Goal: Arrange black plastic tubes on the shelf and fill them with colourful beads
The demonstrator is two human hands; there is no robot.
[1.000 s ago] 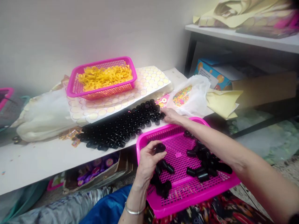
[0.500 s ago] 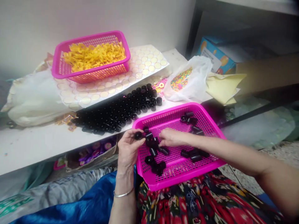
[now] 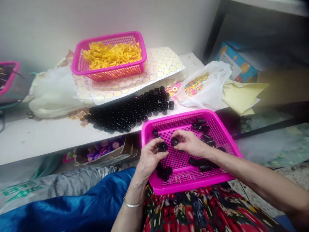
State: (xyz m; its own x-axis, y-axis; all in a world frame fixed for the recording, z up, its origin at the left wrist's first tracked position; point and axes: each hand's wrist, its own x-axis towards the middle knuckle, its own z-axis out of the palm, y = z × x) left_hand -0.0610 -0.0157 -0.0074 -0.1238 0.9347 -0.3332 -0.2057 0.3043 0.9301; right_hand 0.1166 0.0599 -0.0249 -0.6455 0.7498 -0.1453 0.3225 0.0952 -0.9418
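Observation:
A pink mesh tray (image 3: 217,180) rests on my lap with loose black plastic caps (image 3: 204,162) scattered in it. My left hand (image 3: 150,158) is at the tray's left rim, fingers pinched on one black cap (image 3: 163,147). My right hand (image 3: 190,143) is over the tray's middle, fingertips closed on another black cap (image 3: 174,141). The two hands are close together. On the white shelf (image 3: 43,138) just beyond the tray, many black caps stand in tidy rows (image 3: 130,111).
A pink basket of yellow rings (image 3: 109,54) sits on a sheet of round stickers (image 3: 154,72) at the back. A plastic bag of coloured beads (image 3: 200,85) and yellow paper (image 3: 241,96) lie to the right. A box of packets (image 3: 103,151) is under the shelf.
My right hand came back from the rows on the shelf into the tray and picked up a cap. My left hand stayed at the tray's left rim with its cap.

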